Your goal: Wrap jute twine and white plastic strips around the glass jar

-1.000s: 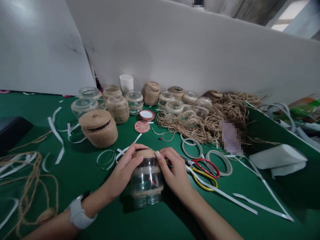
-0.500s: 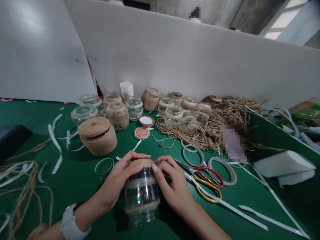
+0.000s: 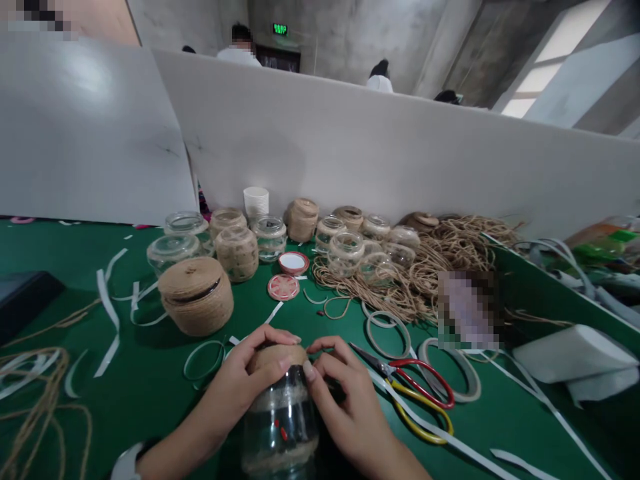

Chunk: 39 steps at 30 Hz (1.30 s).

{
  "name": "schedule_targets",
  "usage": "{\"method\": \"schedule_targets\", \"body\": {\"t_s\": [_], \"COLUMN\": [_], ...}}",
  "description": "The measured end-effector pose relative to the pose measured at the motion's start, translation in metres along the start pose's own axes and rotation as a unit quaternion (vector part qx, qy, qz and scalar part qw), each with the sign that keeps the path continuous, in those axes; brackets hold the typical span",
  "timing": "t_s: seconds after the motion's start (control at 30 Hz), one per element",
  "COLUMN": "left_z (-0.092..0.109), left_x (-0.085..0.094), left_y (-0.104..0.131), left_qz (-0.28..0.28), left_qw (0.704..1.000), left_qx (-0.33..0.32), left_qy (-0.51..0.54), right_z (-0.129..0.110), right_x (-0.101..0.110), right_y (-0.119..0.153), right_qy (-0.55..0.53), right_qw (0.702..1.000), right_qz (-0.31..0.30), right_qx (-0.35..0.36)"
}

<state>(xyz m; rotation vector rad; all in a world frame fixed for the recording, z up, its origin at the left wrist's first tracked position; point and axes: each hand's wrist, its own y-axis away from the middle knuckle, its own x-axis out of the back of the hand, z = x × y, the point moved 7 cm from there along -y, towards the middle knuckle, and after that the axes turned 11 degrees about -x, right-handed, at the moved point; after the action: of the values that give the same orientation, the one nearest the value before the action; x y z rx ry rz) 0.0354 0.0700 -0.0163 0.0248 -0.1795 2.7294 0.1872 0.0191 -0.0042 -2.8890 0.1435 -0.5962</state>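
A glass jar (image 3: pixel 280 420) stands upside down at the bottom centre, its base at the top covered with tan twine. Bands of twine go round its body, and small red marks show on the glass. My left hand (image 3: pixel 245 380) grips the jar's top from the left, fingers curled over the twine. On the right side, my right hand (image 3: pixel 345 393) has its fingers bent, with thumb and fingertips pressed at the twine-covered edge. Scissors (image 3: pixel 400 387) with red and yellow handles lie just right of my right hand.
A twine-wrapped lidded jar (image 3: pixel 196 297) stands at left. Behind are several glass jars (image 3: pixel 346 252), paper cups (image 3: pixel 257 202) and two lids (image 3: pixel 283 287). Piled twine (image 3: pixel 450 253), tape rolls (image 3: pixel 457 373) and white strips lie at right. People are beyond the partition (image 3: pixel 350 147).
The camera view has tilted up, so the table items, jar and hands appear lower and more people show beyond the partition. Both hands keep their hold on the jar.
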Motion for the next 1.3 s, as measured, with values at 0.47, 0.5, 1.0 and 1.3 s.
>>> {"method": "schedule_targets", "body": {"t_s": [0.47, 0.5, 1.0, 1.3], "left_z": [0.018, 0.018, -0.007, 0.001], "left_x": [-0.003, -0.003, -0.005, -0.008], "left_y": [0.005, 0.005, 0.014, 0.006], "left_qz": [-0.035, -0.031, -0.007, -0.010], "left_qw": [0.995, 0.995, 0.992, 0.999], "left_qx": [-0.075, -0.077, 0.073, -0.014], "left_qy": [-0.053, -0.056, 0.107, 0.045], "right_z": [0.009, 0.008, 0.012, 0.012], "right_x": [-0.011, -0.011, -0.011, -0.006], "right_y": [-0.004, -0.004, -0.001, -0.003], "right_qy": [-0.136, -0.141, -0.159, -0.138], "right_qw": [0.985, 0.984, 0.973, 0.982], "right_qz": [-0.075, -0.078, -0.103, -0.055], "right_qx": [-0.081, -0.082, -0.135, -0.117]}}
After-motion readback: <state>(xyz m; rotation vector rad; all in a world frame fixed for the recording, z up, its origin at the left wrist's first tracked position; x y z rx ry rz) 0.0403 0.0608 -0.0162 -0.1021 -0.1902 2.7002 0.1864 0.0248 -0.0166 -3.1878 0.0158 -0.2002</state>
